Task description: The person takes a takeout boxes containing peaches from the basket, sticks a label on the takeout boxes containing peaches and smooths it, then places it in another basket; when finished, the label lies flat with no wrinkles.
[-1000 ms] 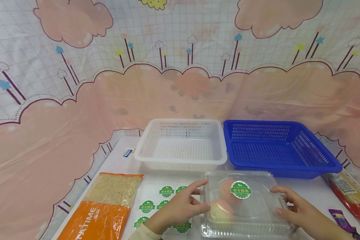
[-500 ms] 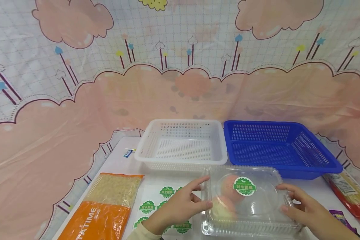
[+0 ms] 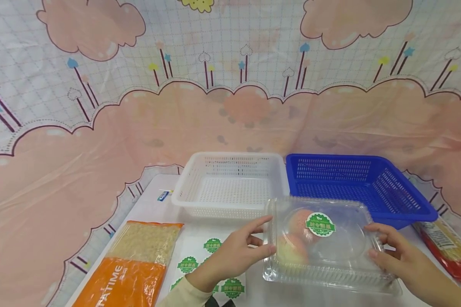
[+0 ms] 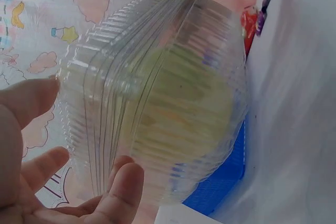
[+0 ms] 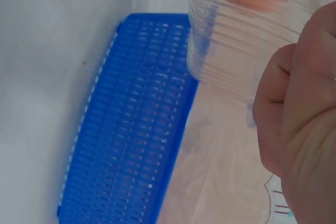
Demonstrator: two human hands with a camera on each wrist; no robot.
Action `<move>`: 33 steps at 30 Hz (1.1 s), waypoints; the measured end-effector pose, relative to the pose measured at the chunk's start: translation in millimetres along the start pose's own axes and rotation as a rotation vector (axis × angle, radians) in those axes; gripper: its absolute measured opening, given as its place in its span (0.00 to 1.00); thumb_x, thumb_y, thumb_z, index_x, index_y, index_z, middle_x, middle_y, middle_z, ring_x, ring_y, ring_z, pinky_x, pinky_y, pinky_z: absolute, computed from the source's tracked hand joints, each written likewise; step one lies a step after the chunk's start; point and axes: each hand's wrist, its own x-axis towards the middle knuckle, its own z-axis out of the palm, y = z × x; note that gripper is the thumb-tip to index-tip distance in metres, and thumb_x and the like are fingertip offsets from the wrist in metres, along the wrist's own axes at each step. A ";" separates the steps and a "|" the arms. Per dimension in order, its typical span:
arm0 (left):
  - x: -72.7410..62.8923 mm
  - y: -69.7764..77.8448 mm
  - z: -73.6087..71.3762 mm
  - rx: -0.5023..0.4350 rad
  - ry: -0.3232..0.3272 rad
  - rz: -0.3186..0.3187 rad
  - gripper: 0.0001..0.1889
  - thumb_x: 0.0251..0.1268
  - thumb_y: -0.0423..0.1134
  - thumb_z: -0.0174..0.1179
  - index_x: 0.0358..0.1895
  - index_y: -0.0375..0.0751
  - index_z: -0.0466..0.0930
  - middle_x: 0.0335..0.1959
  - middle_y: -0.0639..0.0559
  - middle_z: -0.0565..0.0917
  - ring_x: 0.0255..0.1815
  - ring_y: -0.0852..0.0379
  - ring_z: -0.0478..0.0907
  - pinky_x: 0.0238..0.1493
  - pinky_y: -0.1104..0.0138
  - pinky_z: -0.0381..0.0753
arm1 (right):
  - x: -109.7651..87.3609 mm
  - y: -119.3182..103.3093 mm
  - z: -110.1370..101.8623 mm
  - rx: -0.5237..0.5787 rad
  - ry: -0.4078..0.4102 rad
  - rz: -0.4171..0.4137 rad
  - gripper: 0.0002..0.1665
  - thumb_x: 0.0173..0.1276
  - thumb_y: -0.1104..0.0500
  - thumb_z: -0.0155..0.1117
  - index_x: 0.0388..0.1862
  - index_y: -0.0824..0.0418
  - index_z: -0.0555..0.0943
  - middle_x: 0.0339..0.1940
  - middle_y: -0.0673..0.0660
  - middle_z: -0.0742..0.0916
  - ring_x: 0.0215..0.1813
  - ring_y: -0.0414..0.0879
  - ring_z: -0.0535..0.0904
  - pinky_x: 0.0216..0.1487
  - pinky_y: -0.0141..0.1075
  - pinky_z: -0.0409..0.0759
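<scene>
A clear plastic clamshell box [image 3: 349, 256] is held between both hands, lifted over the table. Its lid is closed and bears a round green-and-white sticker [image 3: 320, 224]. Two peach-like fruits [image 3: 293, 252], pink and yellow-green, lie in its left half. My left hand [image 3: 234, 251] grips the box's left side, thumb and fingers spread along the ridged edge. On the opposite side, my right hand [image 3: 403, 256] holds the right edge with bent fingers. In the left wrist view, a pale green fruit [image 4: 181, 114] shows through the wall. The right wrist view shows the box's ridged side [image 5: 231, 61].
A white basket [image 3: 230, 211] and a blue basket [image 3: 411, 213] stand side by side behind the box. An orange bag [image 3: 130, 273] and a sheet of green stickers [image 3: 188, 264] lie left. A red-and-yellow packet [image 3: 451, 251] lies at right.
Both hands have raised the clamshell box and moved it right and away from me. Its back edge now overlaps the blue basket's front in the head view.
</scene>
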 end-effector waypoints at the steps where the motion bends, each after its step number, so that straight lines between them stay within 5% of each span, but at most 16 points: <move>1: 1.4 0.8 0.4 -0.004 0.003 0.005 0.33 0.65 0.47 0.67 0.73 0.62 0.67 0.65 0.43 0.75 0.48 0.62 0.81 0.43 0.64 0.82 | -0.1 -1.2 -0.6 -0.012 0.015 -0.005 0.26 0.81 0.60 0.51 0.70 0.38 0.61 0.50 0.64 0.64 0.34 0.43 0.73 0.28 0.35 0.77; 8: 11.1 7.0 0.6 0.001 0.034 0.014 0.30 0.67 0.48 0.65 0.72 0.64 0.69 0.64 0.47 0.76 0.54 0.57 0.79 0.49 0.56 0.81 | 4.5 -3.3 -4.9 0.037 0.114 -0.119 0.31 0.78 0.67 0.53 0.66 0.32 0.67 0.41 0.57 0.65 0.29 0.45 0.73 0.23 0.35 0.74; 19: 34.7 1.3 5.7 -0.101 0.042 0.045 0.28 0.71 0.46 0.63 0.72 0.51 0.70 0.62 0.49 0.78 0.57 0.55 0.78 0.56 0.57 0.79 | 8.1 -2.2 -35.5 -0.029 0.150 -0.099 0.31 0.79 0.65 0.52 0.68 0.32 0.63 0.47 0.65 0.71 0.36 0.44 0.77 0.26 0.37 0.78; 26: 49.4 -6.7 14.2 -0.163 0.087 0.039 0.28 0.71 0.44 0.63 0.72 0.49 0.70 0.64 0.43 0.76 0.62 0.50 0.76 0.60 0.54 0.78 | 10.0 4.6 -53.1 -0.028 0.177 -0.081 0.31 0.81 0.63 0.49 0.65 0.26 0.60 0.42 0.54 0.74 0.36 0.40 0.75 0.25 0.36 0.77; 33: 61.0 -18.7 25.6 -0.204 0.120 0.005 0.29 0.71 0.43 0.63 0.73 0.44 0.69 0.64 0.39 0.75 0.64 0.43 0.75 0.60 0.51 0.77 | 14.9 4.8 -58.3 -0.022 0.228 -0.099 0.32 0.80 0.65 0.51 0.64 0.26 0.61 0.40 0.54 0.73 0.33 0.43 0.75 0.20 0.38 0.78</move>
